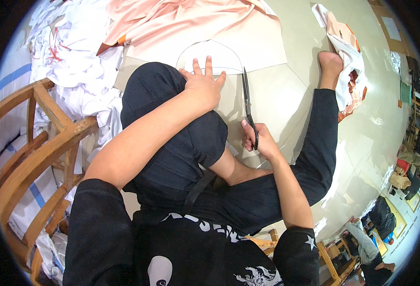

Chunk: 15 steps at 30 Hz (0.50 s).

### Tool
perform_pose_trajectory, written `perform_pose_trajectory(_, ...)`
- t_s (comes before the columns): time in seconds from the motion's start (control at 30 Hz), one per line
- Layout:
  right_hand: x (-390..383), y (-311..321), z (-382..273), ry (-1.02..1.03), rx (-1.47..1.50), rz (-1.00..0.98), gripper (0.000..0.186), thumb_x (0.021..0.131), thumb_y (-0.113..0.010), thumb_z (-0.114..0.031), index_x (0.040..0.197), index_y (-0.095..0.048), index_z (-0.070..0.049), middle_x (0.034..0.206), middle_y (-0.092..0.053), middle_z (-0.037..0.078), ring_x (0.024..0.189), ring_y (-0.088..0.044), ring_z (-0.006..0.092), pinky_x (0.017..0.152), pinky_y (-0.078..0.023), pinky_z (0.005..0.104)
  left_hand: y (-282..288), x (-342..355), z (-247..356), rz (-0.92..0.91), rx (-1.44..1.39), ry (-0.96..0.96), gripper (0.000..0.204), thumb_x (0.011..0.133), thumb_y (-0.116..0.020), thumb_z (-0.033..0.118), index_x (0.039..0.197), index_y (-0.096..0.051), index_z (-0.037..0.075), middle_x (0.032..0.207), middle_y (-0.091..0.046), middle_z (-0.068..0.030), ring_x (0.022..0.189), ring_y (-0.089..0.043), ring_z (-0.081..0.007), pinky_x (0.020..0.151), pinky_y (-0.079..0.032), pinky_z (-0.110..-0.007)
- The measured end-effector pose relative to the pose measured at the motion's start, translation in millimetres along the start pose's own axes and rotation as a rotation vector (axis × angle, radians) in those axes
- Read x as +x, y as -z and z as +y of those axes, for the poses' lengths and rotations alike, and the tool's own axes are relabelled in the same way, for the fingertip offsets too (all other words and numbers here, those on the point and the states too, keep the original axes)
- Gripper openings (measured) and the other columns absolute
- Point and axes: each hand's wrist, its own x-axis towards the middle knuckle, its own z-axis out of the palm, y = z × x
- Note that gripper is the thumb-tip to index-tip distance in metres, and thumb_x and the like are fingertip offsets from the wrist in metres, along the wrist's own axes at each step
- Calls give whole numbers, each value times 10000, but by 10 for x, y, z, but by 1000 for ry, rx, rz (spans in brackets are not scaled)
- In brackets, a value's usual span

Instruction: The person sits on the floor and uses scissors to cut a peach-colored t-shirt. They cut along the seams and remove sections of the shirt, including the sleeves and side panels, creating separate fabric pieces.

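Note:
Pale peach cloth (262, 40) lies on the floor in front of me, its upper part gathered in folds. A white dome-shaped piece with a dark outline (215, 51) rests on it near the close edge. My left hand (204, 83) reaches over my bent knee, fingers spread, fingertips pressing on this piece. In my right hand (260, 139) is a pair of large scissors (246, 97) with black handles. The blades point away from me, tips at the cloth's near edge, just right of the dome-shaped piece. How far apart the blades are is hard to make out.
White cloth (72, 47) is heaped at the left beside a wooden chair (43, 143). My bare foot (330, 62) touches white and orange scraps (352, 76) at the right. Another person (365, 243) appears at lower right, near assorted goods (403, 176) along the wall.

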Motion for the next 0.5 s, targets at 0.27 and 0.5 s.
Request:
perform_pose_trajectory(0.27,31,-138,-46,-21,-8,56,520,954,-591,-488,643,-497,-82,510,-472,9,436,-469,102,429,-364,263,21,-4,3,-13,-18,3,831,871,-667,331,1560,-215,226,1608,-21,-265,1439,-126,-544,1045,-257,-742)
perform_pose_trajectory(0.5,49,-113,-47,4,-9,51,520,962,-588,-470,626,-482,-88,493,-459,5,421,-443,103,415,-342,266,33,-20,5,-19,-20,5,827,875,-661,327,1562,-211,227,1610,-18,-260,1444,-116,-537,1047,-256,-740)
